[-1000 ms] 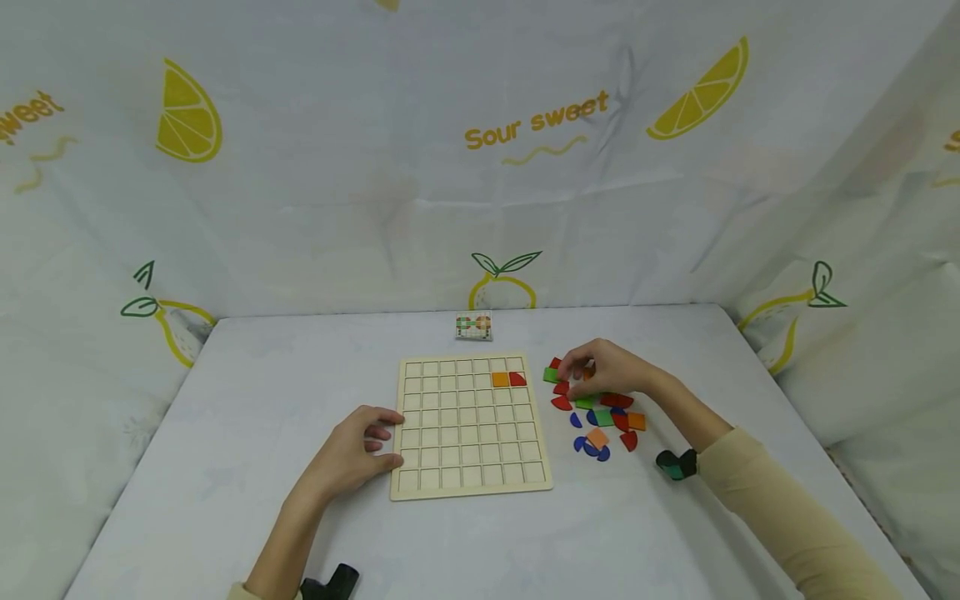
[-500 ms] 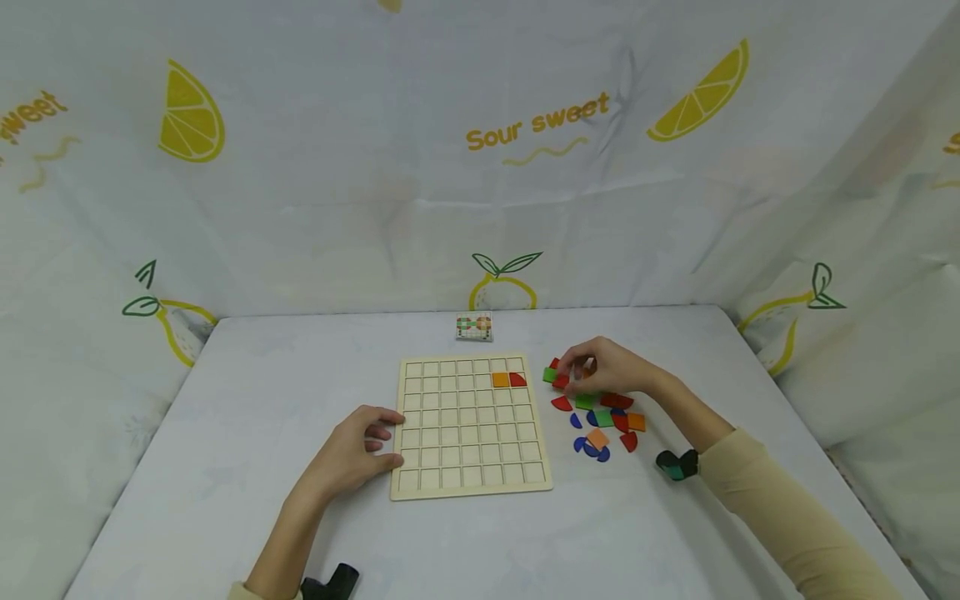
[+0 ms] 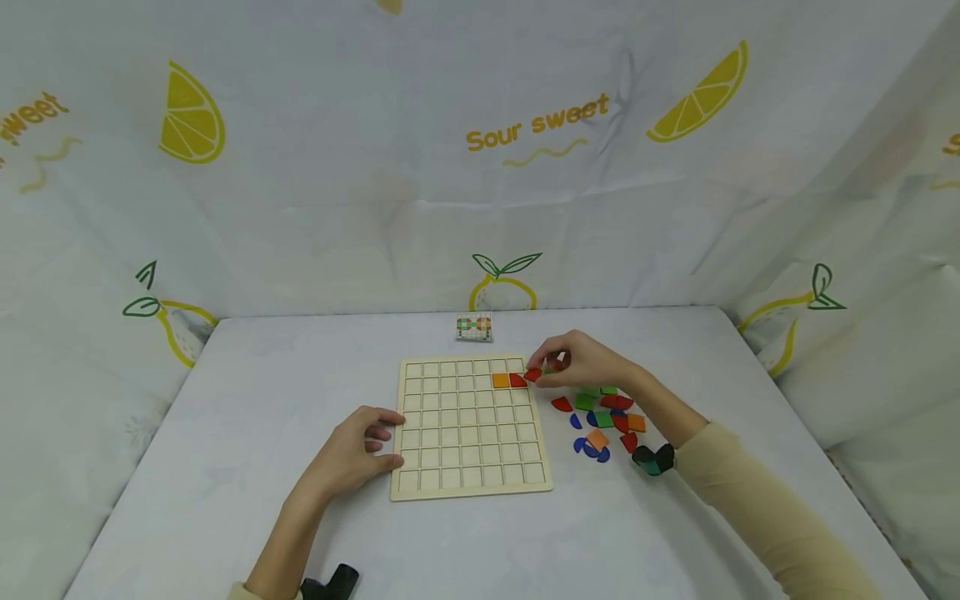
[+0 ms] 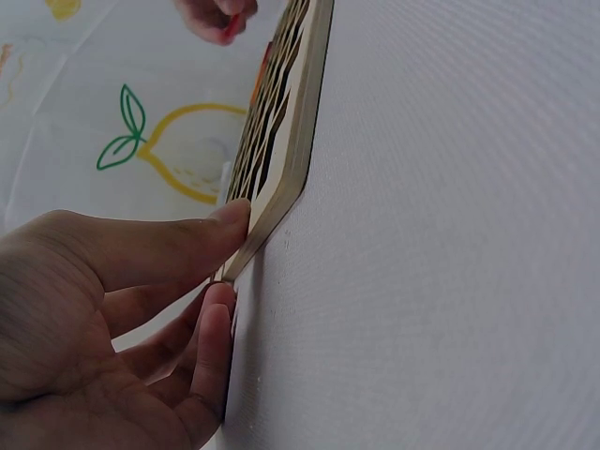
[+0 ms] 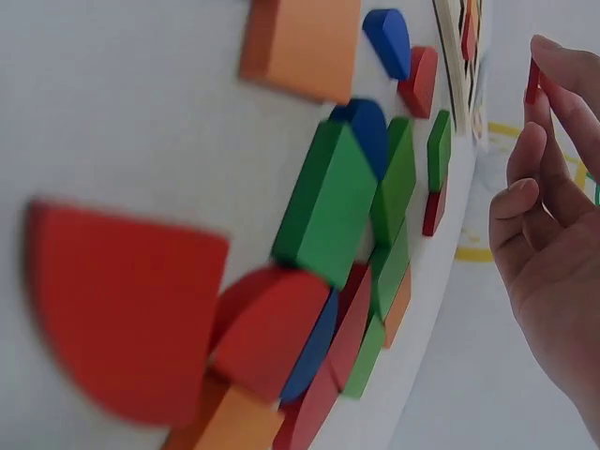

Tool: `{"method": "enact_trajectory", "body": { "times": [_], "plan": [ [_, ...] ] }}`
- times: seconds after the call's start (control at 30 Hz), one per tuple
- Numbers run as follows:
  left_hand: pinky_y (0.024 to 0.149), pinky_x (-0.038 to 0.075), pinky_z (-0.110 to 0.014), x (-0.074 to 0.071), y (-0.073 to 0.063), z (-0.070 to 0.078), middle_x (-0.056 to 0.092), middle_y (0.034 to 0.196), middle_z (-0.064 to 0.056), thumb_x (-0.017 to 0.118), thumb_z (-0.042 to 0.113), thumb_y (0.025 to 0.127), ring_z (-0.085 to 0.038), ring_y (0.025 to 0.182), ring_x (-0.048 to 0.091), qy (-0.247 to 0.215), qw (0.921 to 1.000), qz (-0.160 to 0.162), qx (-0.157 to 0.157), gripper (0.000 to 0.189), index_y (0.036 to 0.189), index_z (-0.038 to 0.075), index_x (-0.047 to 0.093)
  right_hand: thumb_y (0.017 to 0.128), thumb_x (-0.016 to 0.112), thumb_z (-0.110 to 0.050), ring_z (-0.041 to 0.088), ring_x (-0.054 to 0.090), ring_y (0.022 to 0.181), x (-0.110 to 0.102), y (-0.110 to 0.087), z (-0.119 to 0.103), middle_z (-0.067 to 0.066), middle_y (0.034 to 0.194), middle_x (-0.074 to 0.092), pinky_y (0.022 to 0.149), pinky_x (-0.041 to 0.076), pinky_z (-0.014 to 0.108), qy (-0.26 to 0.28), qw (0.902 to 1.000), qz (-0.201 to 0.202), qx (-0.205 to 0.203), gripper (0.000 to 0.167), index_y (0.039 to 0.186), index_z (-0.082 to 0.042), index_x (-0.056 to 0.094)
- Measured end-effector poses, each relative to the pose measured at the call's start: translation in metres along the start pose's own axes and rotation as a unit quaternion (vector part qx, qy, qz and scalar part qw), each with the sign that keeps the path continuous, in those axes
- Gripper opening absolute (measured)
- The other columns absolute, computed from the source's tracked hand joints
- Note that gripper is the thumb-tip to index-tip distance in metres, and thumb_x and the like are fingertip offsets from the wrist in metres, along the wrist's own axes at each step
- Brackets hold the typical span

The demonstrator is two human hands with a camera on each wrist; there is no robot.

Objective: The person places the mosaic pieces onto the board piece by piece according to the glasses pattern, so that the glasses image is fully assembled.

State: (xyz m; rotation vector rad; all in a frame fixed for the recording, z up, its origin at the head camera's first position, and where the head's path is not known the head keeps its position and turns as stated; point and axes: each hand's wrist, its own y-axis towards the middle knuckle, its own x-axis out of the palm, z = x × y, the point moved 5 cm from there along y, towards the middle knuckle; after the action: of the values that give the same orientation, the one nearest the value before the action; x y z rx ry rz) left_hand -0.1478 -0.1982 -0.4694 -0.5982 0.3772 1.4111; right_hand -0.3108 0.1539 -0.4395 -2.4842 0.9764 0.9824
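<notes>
In the head view, a square wooden grid board (image 3: 460, 433) lies flat on the table. My left hand (image 3: 348, 450) rests at its left edge, thumb and index fingertips set apart along the rim. The left wrist view shows the thumb (image 4: 164, 248) against the board's rim. My right hand (image 3: 585, 358) pinches a small red piece (image 3: 532, 375) between thumb and fingertips, over the board's upper right edge. That red piece (image 5: 532, 82) looks edge-on in the right wrist view. An orange square (image 3: 500, 380) and a red quarter-circle piece (image 3: 517, 380) sit side by side in the grid.
Right of the board lie several loose pieces, among them a green one (image 3: 604, 419), an orange square (image 3: 597, 438), a red quarter-circle (image 3: 561, 404) and blue rounded pieces (image 3: 591, 451). A small patterned card or box (image 3: 473, 327) stands behind the board, near the patterned cloth backdrop (image 3: 375, 208).
My right hand has moved left from the loose pieces to the board's right edge, carrying the red piece. The left hand has stayed at the board's left edge.
</notes>
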Motion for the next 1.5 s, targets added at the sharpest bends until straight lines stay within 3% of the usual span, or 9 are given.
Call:
{"method": "enact_trajectory", "body": {
  "times": [0.27, 0.57, 0.7, 0.83, 1.0, 1.33, 1.5],
  "plan": [
    [0.099, 0.059, -0.042, 0.001, 0.001, 0.001, 0.068, 0.125, -0.009, 0.093, 0.001, 0.081, -0.02, 0.108, 0.066, 0.0, 1.0, 0.0, 0.004, 0.053, 0.128, 0.01, 0.073, 0.093, 0.086, -0.015, 0.017, 0.067, 0.093, 0.014, 0.022, -0.011, 0.005, 0.112, 0.082, 0.079, 0.056, 0.024, 0.009, 0.9999, -0.002, -0.012, 0.02, 0.113, -0.014, 0.082],
    [0.099, 0.059, -0.043, 0.001, 0.001, -0.001, 0.068, 0.126, -0.009, 0.093, 0.002, 0.08, -0.02, 0.109, 0.066, -0.001, 1.0, -0.001, 0.007, 0.054, 0.129, 0.01, 0.072, 0.094, 0.083, -0.01, 0.015, 0.065, 0.088, 0.033, 0.046, -0.026, 0.006, 0.099, 0.079, 0.071, 0.052, 0.021, 0.018, 0.9997, -0.003, -0.018, 0.015, 0.11, -0.011, 0.082],
    [0.099, 0.059, -0.043, 0.001, 0.001, -0.002, 0.068, 0.126, -0.009, 0.093, 0.003, 0.08, -0.02, 0.11, 0.066, -0.002, 1.0, -0.003, 0.006, 0.054, 0.129, 0.011, 0.072, 0.094, 0.084, -0.01, 0.013, 0.068, 0.088, 0.04, 0.053, -0.028, 0.007, 0.102, 0.081, 0.069, 0.051, 0.021, 0.014, 0.9996, -0.011, -0.022, 0.016, 0.11, -0.01, 0.083],
    [0.1, 0.059, -0.043, 0.001, 0.001, -0.002, 0.068, 0.127, -0.009, 0.093, 0.003, 0.08, -0.02, 0.11, 0.066, -0.004, 1.0, -0.003, 0.006, 0.054, 0.129, 0.011, 0.072, 0.094, 0.084, -0.009, 0.012, 0.069, 0.086, 0.045, 0.057, -0.03, 0.007, 0.102, 0.082, 0.068, 0.05, 0.021, -0.002, 0.9991, -0.014, -0.04, 0.016, 0.109, -0.009, 0.082],
    [0.1, 0.059, -0.043, 0.001, 0.001, -0.002, 0.068, 0.126, -0.009, 0.094, 0.003, 0.08, -0.02, 0.11, 0.066, -0.001, 1.0, -0.002, 0.006, 0.054, 0.129, 0.011, 0.072, 0.095, 0.082, -0.007, 0.012, 0.07, 0.09, 0.049, 0.057, -0.033, 0.006, 0.105, 0.082, 0.078, 0.056, 0.023, -0.03, 0.9976, -0.021, -0.059, 0.014, 0.109, -0.008, 0.082],
    [0.098, 0.059, -0.042, 0.001, 0.0, -0.001, 0.068, 0.125, -0.009, 0.094, 0.003, 0.08, -0.019, 0.109, 0.066, -0.002, 1.0, -0.004, 0.008, 0.054, 0.129, 0.011, 0.072, 0.095, 0.084, -0.012, 0.018, 0.066, 0.093, 0.05, 0.055, -0.031, 0.006, 0.108, 0.079, 0.082, 0.055, 0.025, -0.045, 0.9984, -0.02, -0.028, 0.016, 0.111, -0.011, 0.082],
    [0.098, 0.059, -0.043, 0.0, -0.001, 0.0, 0.068, 0.125, -0.008, 0.094, 0.003, 0.08, -0.019, 0.108, 0.066, -0.001, 1.0, -0.003, 0.008, 0.054, 0.129, 0.011, 0.072, 0.095, 0.084, -0.011, 0.015, 0.067, 0.089, 0.049, 0.055, -0.033, 0.006, 0.105, 0.081, 0.079, 0.054, 0.023, -0.038, 0.9982, -0.019, -0.041, 0.015, 0.11, -0.01, 0.082]
  ]
}}
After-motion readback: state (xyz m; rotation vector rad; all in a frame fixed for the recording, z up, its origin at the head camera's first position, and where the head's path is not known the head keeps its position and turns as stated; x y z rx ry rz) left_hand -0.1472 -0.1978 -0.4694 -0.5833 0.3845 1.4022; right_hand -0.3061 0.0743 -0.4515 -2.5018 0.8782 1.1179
